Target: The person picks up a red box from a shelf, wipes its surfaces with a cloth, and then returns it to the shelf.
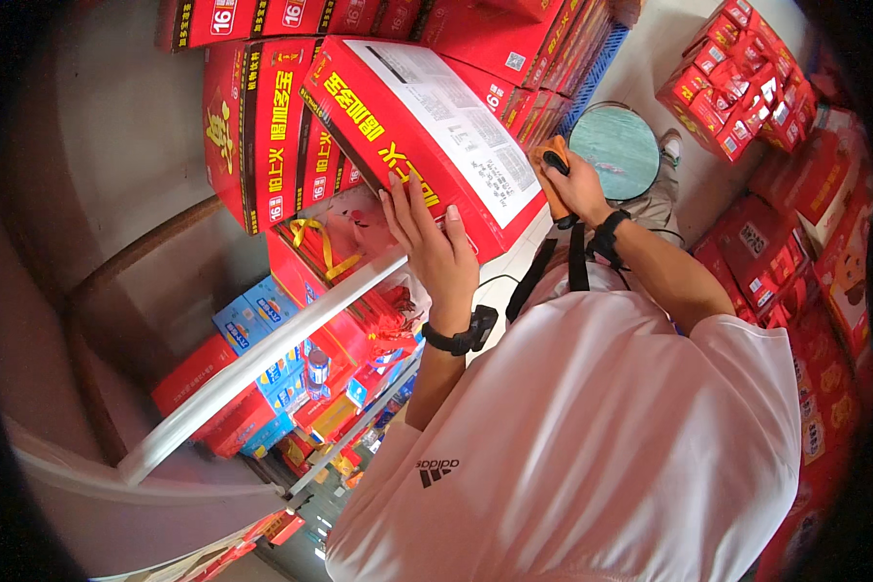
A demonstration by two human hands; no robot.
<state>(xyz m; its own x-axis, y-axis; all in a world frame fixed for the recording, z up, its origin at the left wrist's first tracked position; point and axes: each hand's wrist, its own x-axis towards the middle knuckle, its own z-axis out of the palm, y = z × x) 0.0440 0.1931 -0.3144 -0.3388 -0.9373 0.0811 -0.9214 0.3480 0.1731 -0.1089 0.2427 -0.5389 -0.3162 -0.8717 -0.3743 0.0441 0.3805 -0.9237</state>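
Observation:
My left hand lies with spread fingers on the yellow-lettered side of a red drink carton. This carton sits tilted against a stack of similar red cartons, and its white printed panel bears handwriting. Right beside the carton's near corner, my right hand grips an orange-and-black handheld tool. The hand covers part of the tool, so its exact kind is unclear. Each wrist wears a black band.
A pale metal rail crosses below my left hand. Behind it stand blue boxes and an open red carton with yellow ribbon. A round stool with a turquoise top stands near my right hand. Red gift packs sit on the floor.

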